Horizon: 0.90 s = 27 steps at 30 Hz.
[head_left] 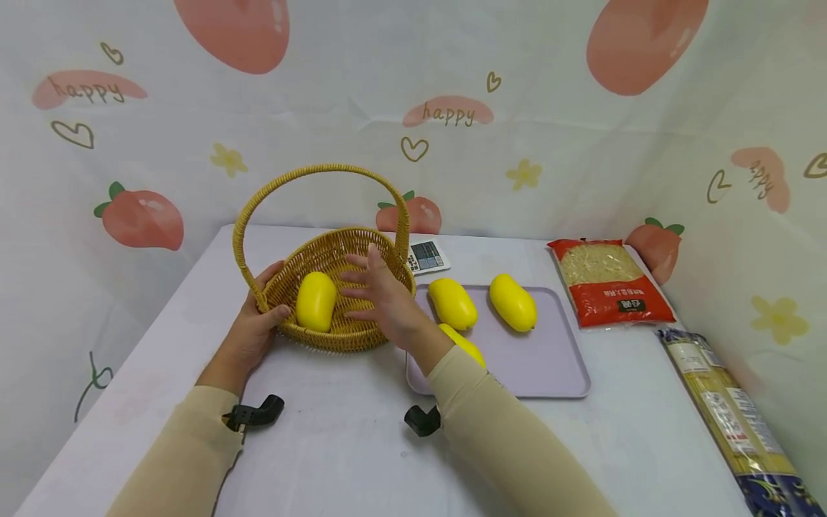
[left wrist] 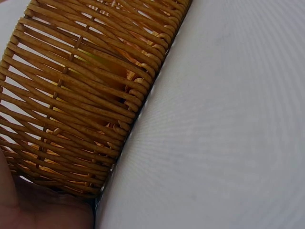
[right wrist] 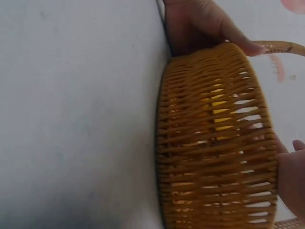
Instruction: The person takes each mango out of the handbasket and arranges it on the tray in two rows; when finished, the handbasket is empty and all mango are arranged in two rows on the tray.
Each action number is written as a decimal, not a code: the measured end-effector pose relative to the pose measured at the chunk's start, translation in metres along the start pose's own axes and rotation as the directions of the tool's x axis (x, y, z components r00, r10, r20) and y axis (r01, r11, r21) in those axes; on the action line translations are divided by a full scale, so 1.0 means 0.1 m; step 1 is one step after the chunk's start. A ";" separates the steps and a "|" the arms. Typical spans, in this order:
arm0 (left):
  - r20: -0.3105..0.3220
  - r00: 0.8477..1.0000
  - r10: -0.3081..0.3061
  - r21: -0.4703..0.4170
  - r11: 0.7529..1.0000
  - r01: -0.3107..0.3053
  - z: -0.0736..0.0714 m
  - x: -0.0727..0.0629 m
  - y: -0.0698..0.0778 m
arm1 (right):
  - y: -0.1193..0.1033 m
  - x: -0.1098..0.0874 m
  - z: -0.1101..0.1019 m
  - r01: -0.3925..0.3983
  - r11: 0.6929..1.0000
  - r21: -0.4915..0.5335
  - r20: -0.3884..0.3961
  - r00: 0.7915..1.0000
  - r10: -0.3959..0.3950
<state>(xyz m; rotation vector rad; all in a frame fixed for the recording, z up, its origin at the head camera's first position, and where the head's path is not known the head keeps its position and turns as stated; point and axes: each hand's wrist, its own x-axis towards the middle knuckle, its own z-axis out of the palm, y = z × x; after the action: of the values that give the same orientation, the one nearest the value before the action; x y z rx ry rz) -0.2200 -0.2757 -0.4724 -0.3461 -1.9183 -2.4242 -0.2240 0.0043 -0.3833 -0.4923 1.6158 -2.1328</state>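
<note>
A woven wicker basket (head_left: 342, 342) with a tall hoop handle stands on the table's left half. My left hand (head_left: 255, 324) grips its left side, the thumb over the rim near the handle's foot. Inside lies one yellow mango-like fruit (head_left: 316, 301). Over the basket's right side, my right hand (head_left: 386, 300) is spread with its fingers apart and holds nothing. Three similar yellow fruits lie on a pale purple tray (head_left: 517, 373), one partly hidden behind the right forearm. In the left wrist view, the basket's woven wall (left wrist: 81, 95) hides most of what is inside.
Behind the basket's right side lies a white card-like item (head_left: 428, 257) with a dark panel. A red-and-clear bag of pale grain or noodles (head_left: 610, 283) sits at the back right. Long packs of what looks like dry noodles (head_left: 730, 416) lie along the right edge. A printed cloth hangs behind.
</note>
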 end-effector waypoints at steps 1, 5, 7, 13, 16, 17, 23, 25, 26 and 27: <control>0.000 1.000 0.001 -0.001 1.000 -0.001 0.00 0.00 0.00 | 0.02 0.04 0.02 -0.010 1.000 0.009 -0.014 1.000 0.010; 0.000 1.000 0.001 0.002 1.000 -0.001 0.00 0.00 0.01 | 0.09 0.19 0.09 -0.041 0.999 0.007 -0.079 0.996 0.042; -0.002 1.000 0.002 0.005 1.000 -0.002 0.00 0.00 0.01 | 0.11 0.26 0.13 -0.070 0.997 -0.035 -0.096 0.993 0.067; -0.004 1.000 0.005 0.019 1.000 -0.004 -0.01 -0.02 0.01 | 0.11 0.36 0.19 -0.190 0.939 -0.286 -0.021 0.981 0.192; -0.002 1.000 0.005 0.026 1.000 -0.005 -0.02 -0.03 0.00 | 0.11 0.40 0.19 -0.230 0.915 -0.331 0.014 0.969 0.248; 0.002 1.000 0.006 0.025 1.000 -0.006 -0.03 -0.03 0.00 | 0.12 0.42 0.19 -0.241 0.910 -0.336 0.019 0.965 0.263; 0.029 0.999 0.014 0.014 1.000 -0.014 -0.02 -0.02 -0.02 | 0.21 0.50 0.17 -0.253 0.891 -0.377 0.061 0.953 0.297; 0.036 0.999 0.019 0.015 1.000 -0.019 -0.01 -0.01 -0.02 | 0.23 0.52 0.17 -0.240 0.887 -0.395 0.099 0.948 0.301; 0.039 0.999 0.021 0.017 1.000 -0.022 -0.01 -0.01 -0.03 | 0.23 0.53 0.17 -0.240 0.883 -0.403 0.108 0.946 0.306; 0.042 0.999 0.023 0.016 1.000 -0.024 -0.01 0.00 -0.03 | 0.23 0.53 0.16 -0.243 0.879 -0.410 0.114 0.943 0.314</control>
<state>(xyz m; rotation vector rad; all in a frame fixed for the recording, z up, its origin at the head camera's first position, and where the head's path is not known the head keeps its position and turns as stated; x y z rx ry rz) -0.2204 -0.2759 -0.4750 -0.4201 -1.9386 -2.4035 -0.2579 -0.0426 -0.3999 -0.5151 1.8849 -1.5144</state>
